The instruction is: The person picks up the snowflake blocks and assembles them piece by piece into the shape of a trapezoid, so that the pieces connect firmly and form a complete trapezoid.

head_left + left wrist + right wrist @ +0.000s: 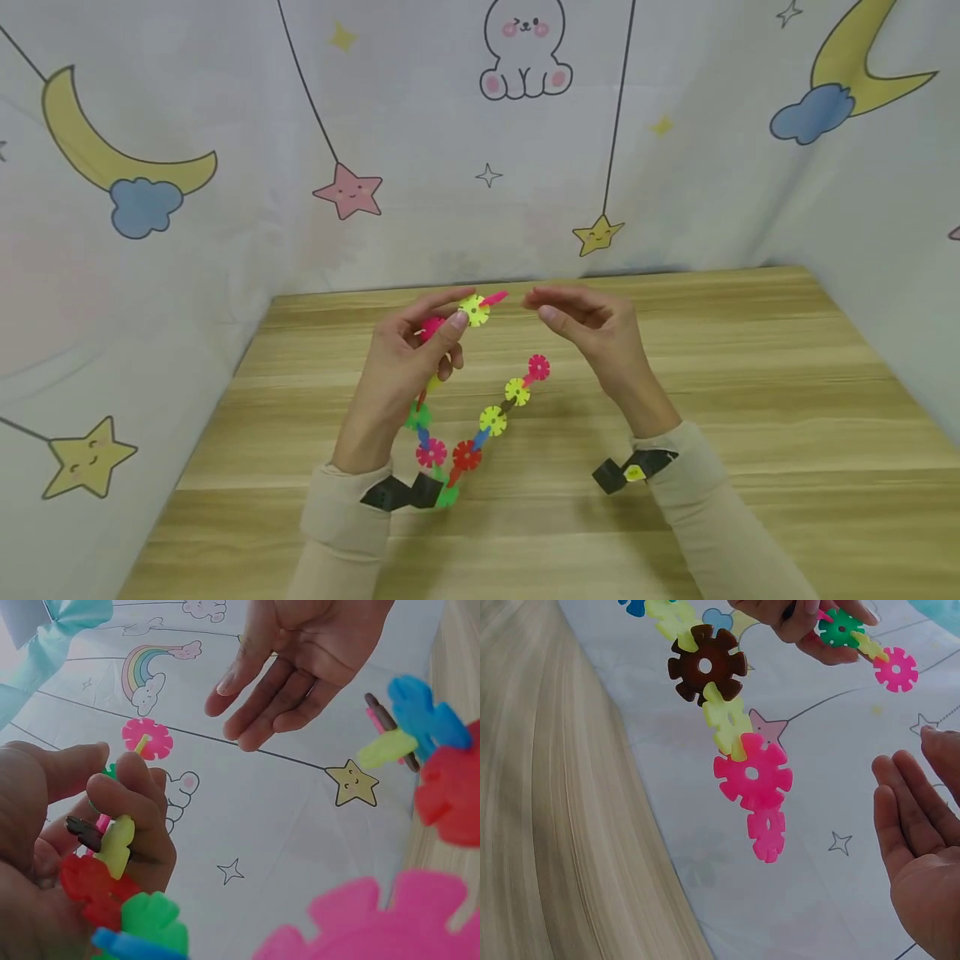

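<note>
A chain of interlocking snowflake discs (492, 421) in pink, yellow, green, blue, red and brown hangs from my left hand (408, 350). My left thumb and fingers pinch it close to one end, at a yellow disc (475, 311) with a pink disc (895, 670) slotted onto it. From there the chain dips in a loop and rises to its other end, two pink discs (753, 772). My right hand (592, 333) is raised just to the right of the pinched end, fingers extended and slightly bent, with nothing in them. In the left wrist view, my left fingers partly hide the chain.
Beneath both hands lies a wood-grain table (750, 400). A white curtain (420, 125) printed with moons, stars and a bear stands along its back and sides. Each wrist wears a black strapped camera (633, 471).
</note>
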`<state>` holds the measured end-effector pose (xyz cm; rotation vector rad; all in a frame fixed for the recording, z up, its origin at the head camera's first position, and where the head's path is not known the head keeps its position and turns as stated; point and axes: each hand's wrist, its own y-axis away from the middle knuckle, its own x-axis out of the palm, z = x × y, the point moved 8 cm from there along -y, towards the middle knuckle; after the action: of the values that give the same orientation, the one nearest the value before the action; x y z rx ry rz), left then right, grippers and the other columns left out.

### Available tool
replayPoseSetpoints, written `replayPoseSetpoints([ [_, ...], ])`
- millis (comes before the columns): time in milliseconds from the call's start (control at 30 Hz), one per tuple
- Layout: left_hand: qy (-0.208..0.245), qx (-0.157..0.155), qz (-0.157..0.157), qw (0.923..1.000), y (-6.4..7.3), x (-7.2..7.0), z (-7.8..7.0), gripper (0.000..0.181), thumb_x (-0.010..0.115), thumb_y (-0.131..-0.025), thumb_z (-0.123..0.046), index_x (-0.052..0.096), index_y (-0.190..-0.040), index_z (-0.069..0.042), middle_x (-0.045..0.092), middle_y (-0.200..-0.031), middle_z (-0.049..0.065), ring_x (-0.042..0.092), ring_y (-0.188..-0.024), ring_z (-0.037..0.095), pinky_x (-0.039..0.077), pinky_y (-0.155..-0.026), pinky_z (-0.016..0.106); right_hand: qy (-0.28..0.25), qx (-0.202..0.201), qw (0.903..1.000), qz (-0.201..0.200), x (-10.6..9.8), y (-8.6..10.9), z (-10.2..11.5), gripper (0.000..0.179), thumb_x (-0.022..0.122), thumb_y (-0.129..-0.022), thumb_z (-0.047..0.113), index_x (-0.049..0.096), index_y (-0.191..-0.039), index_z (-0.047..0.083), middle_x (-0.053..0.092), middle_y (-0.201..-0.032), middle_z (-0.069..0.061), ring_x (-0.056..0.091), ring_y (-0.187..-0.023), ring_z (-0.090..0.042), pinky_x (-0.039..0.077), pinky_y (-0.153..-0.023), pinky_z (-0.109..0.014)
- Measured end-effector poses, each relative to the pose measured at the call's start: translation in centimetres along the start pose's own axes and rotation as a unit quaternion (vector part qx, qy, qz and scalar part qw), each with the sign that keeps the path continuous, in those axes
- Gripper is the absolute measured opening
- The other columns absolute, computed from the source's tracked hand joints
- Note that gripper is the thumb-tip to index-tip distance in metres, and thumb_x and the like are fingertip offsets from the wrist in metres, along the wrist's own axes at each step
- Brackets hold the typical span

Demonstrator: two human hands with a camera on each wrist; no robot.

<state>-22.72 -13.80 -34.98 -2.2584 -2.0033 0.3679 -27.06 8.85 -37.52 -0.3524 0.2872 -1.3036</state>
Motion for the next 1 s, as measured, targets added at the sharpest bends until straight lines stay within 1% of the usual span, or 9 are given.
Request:
replayPoseSetpoints([
  [33, 0.005, 0.003, -0.005, 1.0, 0.0, -0.2, -0.1, 0.035, 0.069, -0.107, -0.016, 0.07, -0.141, -0.017, 0.065, -0.084, 0.001, 0.063, -0.061, 0.014, 0.054, -0.055, 0.021, -0.007, 0.001, 1.0, -0.001, -0.1, -0.1, -0.1, 0.029, 0.076, -0.101, 0.012, 0.076, -0.129, 0.002, 0.082, -0.118, 0.005, 0.079, -0.113, -0.014, 0.063, -0.104, -0.029],
  [200, 0.017, 0.011, -0.038, 0.9991, 0.2, -1.2, -0.4, 0.035, 0.067, -0.108, -0.016, 0.069, -0.142, -0.017, 0.07, -0.1, -0.001, 0.063, -0.06, 0.012, 0.054, -0.056, 0.019, -0.034, 0.019, 0.9992, 0.001, -0.2, -0.4, -1.1, 0.031, 0.072, -0.102, 0.008, 0.073, -0.131, -0.004, 0.082, -0.117, 0.006, 0.079, -0.111, -0.013, 0.061, -0.106, -0.029],
  [267, 0.018, 0.014, -0.051, 0.9985, 0.2, -1.5, -0.6, 0.035, 0.066, -0.108, -0.016, 0.069, -0.143, -0.017, 0.071, -0.104, -0.001, 0.062, -0.06, 0.011, 0.054, -0.056, 0.019, -0.033, 0.033, 0.9989, 0.005, -0.3, -0.5, -1.7, 0.032, 0.071, -0.103, 0.007, 0.071, -0.132, -0.006, 0.081, -0.116, 0.007, 0.079, -0.111, -0.012, 0.061, -0.106, -0.028],
  [367, 0.025, 0.024, -0.062, 0.9975, 0.1, -1.7, -0.9, 0.035, 0.065, -0.108, -0.016, 0.069, -0.143, -0.017, 0.072, -0.104, -0.001, 0.061, -0.059, 0.011, 0.053, -0.055, 0.019, -0.025, 0.061, 0.9977, 0.011, -0.3, -0.6, -2.5, 0.033, 0.071, -0.104, 0.008, 0.069, -0.134, -0.005, 0.081, -0.116, 0.007, 0.079, -0.111, -0.011, 0.062, -0.105, -0.027],
  [533, 0.045, 0.038, -0.069, 0.9959, 0.1, -1.8, -1.1, 0.035, 0.064, -0.109, -0.013, 0.069, -0.143, -0.014, 0.071, -0.104, -0.001, 0.061, -0.059, 0.01, 0.052, -0.054, 0.018, -0.025, 0.085, 0.9959, 0.014, -0.2, -0.5, -3.0, 0.035, 0.069, -0.105, 0.008, 0.067, -0.137, -0.004, 0.081, -0.117, 0.004, 0.08, -0.109, -0.012, 0.063, -0.102, -0.028],
  [633, 0.057, 0.042, -0.068, 0.9952, 0.1, -1.7, -1.2, 0.035, 0.063, -0.109, -0.011, 0.068, -0.144, -0.013, 0.07, -0.103, -0.001, 0.061, -0.06, 0.01, 0.052, -0.054, 0.018, -0.018, 0.096, 0.995, 0.015, -0.3, -0.4, -3.2, 0.034, 0.069, -0.105, 0.008, 0.068, -0.136, -0.004, 0.082, -0.114, 0.005, 0.08, -0.107, -0.01, 0.064, -0.099, -0.027],
  [733, 0.071, 0.044, -0.067, 0.9942, 0.2, -1.6, -1.3, 0.035, 0.061, -0.109, -0.01, 0.067, -0.144, -0.011, 0.069, -0.101, -0.002, 0.061, -0.06, 0.011, 0.051, -0.054, 0.018, -0.009, 0.122, 0.9922, 0.026, -0.2, -0.3, -3.7, 0.033, 0.07, -0.104, 0.009, 0.069, -0.134, -0.007, 0.082, -0.108, 0.009, 0.08, -0.099, -0.007, 0.066, -0.092, -0.027],
  [867, 0.074, 0.046, -0.075, 0.9934, 0.2, -1.6, -1.3, 0.035, 0.061, -0.11, -0.01, 0.067, -0.144, -0.011, 0.068, -0.1, -0.003, 0.061, -0.061, 0.011, 0.051, -0.055, 0.018, -0.003, 0.153, 0.9873, 0.041, -0.1, -0.1, -4.1, 0.032, 0.07, -0.103, 0.008, 0.069, -0.129, -0.011, 0.082, -0.095, 0.01, 0.081, -0.086, -0.009, 0.067, -0.081, -0.029],
  [1000, 0.057, 0.036, -0.069, 0.9953, 0.2, -1.6, -1.1, 0.035, 0.063, -0.108, -0.011, 0.068, -0.143, -0.014, 0.067, -0.102, -0.001, 0.061, -0.063, 0.011, 0.054, -0.056, 0.019, -0.008, 0.152, 0.9879, 0.029, -0.2, -0.1, -3.8, 0.03, 0.071, -0.101, 0.004, 0.07, -0.125, -0.014, 0.082, -0.088, 0.01, 0.08, -0.079, -0.01, 0.067, -0.078, -0.029],
])
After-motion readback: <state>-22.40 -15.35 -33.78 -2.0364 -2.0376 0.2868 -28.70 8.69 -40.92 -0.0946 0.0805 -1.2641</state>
